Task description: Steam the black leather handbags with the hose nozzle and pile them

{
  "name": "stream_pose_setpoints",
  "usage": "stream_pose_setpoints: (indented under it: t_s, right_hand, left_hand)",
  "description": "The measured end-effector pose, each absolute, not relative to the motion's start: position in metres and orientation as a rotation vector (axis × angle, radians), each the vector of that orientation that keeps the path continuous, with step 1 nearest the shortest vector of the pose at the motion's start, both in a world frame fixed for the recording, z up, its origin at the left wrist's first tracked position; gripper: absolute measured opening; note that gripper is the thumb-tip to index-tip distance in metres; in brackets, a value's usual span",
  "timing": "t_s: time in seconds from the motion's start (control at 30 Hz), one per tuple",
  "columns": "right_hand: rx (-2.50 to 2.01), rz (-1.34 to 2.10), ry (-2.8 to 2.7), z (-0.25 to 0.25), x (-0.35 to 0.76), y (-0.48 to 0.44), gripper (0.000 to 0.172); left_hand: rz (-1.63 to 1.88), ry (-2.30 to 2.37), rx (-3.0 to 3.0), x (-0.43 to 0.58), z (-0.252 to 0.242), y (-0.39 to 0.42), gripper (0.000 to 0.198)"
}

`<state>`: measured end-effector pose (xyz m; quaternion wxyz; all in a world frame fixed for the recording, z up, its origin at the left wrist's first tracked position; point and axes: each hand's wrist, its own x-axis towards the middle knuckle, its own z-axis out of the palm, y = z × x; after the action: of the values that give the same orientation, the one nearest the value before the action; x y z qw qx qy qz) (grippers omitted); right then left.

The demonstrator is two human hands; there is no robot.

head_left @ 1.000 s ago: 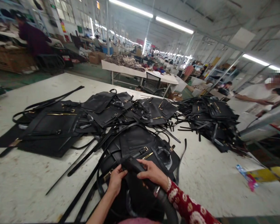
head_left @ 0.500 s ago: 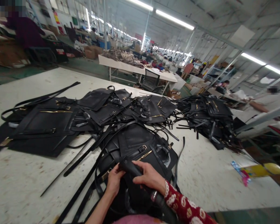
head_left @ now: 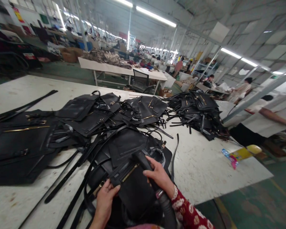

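While the left grip [head_left: 106, 195] pinches a black bag, the right grip [head_left: 158, 173] holds a black nozzle

Where I stand, the person works bare-handed at the near side of a pale, stained surface [head_left: 200, 171]. The black bag [head_left: 138, 190] lies in front of the person, on top of other bags, a gold zip [head_left: 130, 173] running aslant across it. Left grip closed: thumb and fingers on the bag's left edge, just beyond the lower end of the zip. Right grip also closed, wrapped around the black nozzle [head_left: 143, 160]; its tip points away from the person, over the bags near the zip's upper end. Contact at the tip: cannot tell. A ribbed hose [head_left: 166, 206] runs from the nozzle back toward the person, beside a red patterned sleeve [head_left: 190, 211].

Around the work: a large bag [head_left: 21, 140] lies flat at far left, several middle bags [head_left: 145, 111] overlap beyond the hands, and a heaped pile [head_left: 195, 111] sits farther right. Loose straps trail between them. Near the right edge lies a yellow object [head_left: 249, 152], with a blue and pink piece [head_left: 230, 158] at its near end. Beyond: a mesh-backed chair [head_left: 140, 79]; at right, a co-worker in pale clothing [head_left: 271, 114].
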<state>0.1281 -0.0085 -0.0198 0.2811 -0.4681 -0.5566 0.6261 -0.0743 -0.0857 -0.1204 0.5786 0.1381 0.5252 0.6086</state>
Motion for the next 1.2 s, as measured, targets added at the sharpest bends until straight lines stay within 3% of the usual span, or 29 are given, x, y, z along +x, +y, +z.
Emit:
stream_pose_setpoints:
  t_s: [0.27,0.47,0.77,0.97,1.2]
  right_hand:
    - [-1.419,1.782,-1.476,-0.036,0.16,0.071,0.049]
    - [-1.401,1.786,-1.476,-0.04,0.135,0.127,0.032]
    - [-1.275,1.672,-1.462,-0.02,0.189,0.076,0.062]
    - [-1.244,1.762,-1.409,-0.05,0.178,0.026,0.065]
    - [-1.219,1.713,-1.296,-0.064,0.161,0.011,0.07]
  left_hand:
    - [1.344,1.47,0.566,-0.074,-0.13,-0.092,0.043]
    - [1.319,1.508,0.492,-0.067,-0.113,-0.098,0.045]
    - [1.261,1.576,0.383,-0.073,-0.118,-0.109,0.054]
    - [1.084,1.553,0.458,-0.104,-0.103,-0.074,0.058]
    - [0.681,1.517,1.211,-0.089,-0.068,0.033,0.022]
